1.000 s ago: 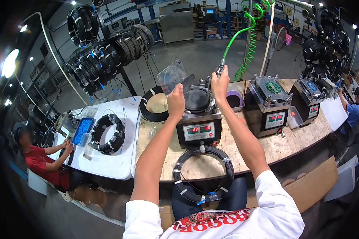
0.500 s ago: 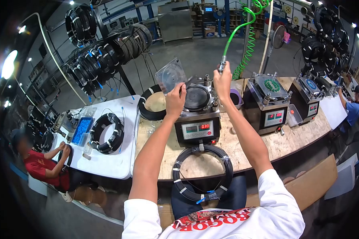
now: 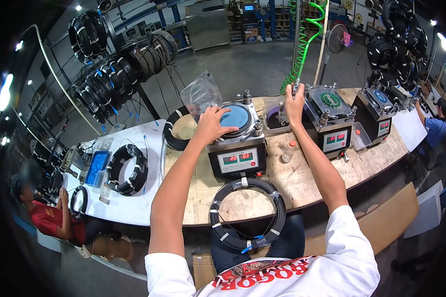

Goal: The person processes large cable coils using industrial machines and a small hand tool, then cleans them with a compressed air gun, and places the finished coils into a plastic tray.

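Note:
My left hand (image 3: pixel 213 123) has its thumb and fingers spread around the left side of a thin blue disc (image 3: pixel 238 118), gripping it on the round platen of a polishing machine (image 3: pixel 238 161). Red digits glow on the machine's front panel. Behind that hand a clear square plate (image 3: pixel 201 91) stands tilted. My right hand (image 3: pixel 295 105) is closed around an air blow gun (image 3: pixel 296 88) on a green coiled hose (image 3: pixel 302 54), held up right of the machine. Below it on the wooden bench stands a small clear bottle with an orange cap (image 3: pixel 288 151).
A black cable coil (image 3: pixel 278 218) hangs over the bench's front edge at my lap. Two more machines (image 3: pixel 332 133) stand to the right, with a purple-lined tub (image 3: pixel 275 121) between. Leftward, a white table (image 3: pixel 126 205) bears another coil and a blue tray; a person in red (image 3: pixel 49 218) sits there.
My left hand has come down onto the platen, where a blue disc now shows instead of a dark surface. My right hand with the blow gun has moved right and lower.

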`<action>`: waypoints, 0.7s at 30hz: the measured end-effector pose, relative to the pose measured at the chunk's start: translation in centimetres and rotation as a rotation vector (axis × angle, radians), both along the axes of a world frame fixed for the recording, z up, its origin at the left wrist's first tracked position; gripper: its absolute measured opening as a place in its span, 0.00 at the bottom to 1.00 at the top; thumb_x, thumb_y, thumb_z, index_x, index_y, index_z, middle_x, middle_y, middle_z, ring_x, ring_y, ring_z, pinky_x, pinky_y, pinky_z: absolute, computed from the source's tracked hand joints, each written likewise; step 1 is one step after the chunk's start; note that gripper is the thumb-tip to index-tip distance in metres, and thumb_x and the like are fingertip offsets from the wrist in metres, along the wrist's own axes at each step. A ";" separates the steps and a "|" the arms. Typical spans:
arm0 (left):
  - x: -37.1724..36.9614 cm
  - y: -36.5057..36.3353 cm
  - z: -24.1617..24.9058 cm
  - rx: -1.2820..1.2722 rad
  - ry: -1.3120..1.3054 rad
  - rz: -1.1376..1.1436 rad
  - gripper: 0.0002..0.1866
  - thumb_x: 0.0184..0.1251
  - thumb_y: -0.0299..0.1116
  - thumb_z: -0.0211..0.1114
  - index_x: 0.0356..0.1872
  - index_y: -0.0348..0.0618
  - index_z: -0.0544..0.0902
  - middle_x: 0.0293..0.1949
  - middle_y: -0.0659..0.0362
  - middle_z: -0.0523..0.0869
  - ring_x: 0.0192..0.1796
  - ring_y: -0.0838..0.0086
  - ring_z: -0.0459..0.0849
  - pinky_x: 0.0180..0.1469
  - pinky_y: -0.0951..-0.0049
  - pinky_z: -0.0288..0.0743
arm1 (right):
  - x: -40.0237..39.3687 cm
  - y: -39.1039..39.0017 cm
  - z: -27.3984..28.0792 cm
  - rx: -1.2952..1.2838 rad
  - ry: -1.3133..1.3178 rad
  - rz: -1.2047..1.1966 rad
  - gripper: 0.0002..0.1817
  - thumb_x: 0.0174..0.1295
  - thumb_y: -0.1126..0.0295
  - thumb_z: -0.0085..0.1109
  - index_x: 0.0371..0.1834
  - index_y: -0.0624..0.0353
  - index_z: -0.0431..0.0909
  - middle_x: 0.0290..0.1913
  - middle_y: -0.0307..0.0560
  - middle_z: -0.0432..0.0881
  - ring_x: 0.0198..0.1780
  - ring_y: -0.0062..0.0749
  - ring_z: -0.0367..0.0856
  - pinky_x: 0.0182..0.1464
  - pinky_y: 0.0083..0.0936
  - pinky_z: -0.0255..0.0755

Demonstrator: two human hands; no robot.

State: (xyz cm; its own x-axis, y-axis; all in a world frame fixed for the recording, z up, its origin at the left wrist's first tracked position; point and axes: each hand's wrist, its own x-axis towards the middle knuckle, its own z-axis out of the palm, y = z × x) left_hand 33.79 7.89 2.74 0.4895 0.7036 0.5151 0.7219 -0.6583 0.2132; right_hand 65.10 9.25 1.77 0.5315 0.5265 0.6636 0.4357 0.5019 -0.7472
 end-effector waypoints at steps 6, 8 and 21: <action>0.0 0.7 -0.4 -0.087 -0.118 -0.004 0.34 0.56 0.59 0.79 0.59 0.49 0.86 0.49 0.49 0.81 0.60 0.54 0.79 0.62 0.58 0.75 | 3.2 3.1 -3.2 -0.240 -0.207 0.091 0.22 0.80 0.54 0.53 0.47 0.68 0.74 0.36 0.72 0.81 0.43 0.67 0.83 0.46 0.52 0.72; -0.2 1.4 -1.3 -0.017 -0.255 -0.050 0.21 0.66 0.46 0.74 0.54 0.44 0.87 0.43 0.50 0.81 0.50 0.57 0.82 0.54 0.58 0.77 | 5.4 5.5 -3.5 -0.310 -0.417 0.002 0.22 0.77 0.55 0.58 0.46 0.69 0.76 0.42 0.73 0.82 0.51 0.67 0.82 0.52 0.53 0.72; 1.0 -0.1 -1.9 0.312 -0.593 0.100 0.10 0.68 0.16 0.57 0.43 0.35 0.85 0.37 0.53 0.77 0.29 0.66 0.76 0.30 0.66 0.69 | 15.4 14.2 2.2 -0.735 -0.459 -0.345 0.19 0.71 0.52 0.63 0.58 0.50 0.83 0.54 0.56 0.89 0.62 0.56 0.85 0.61 0.64 0.71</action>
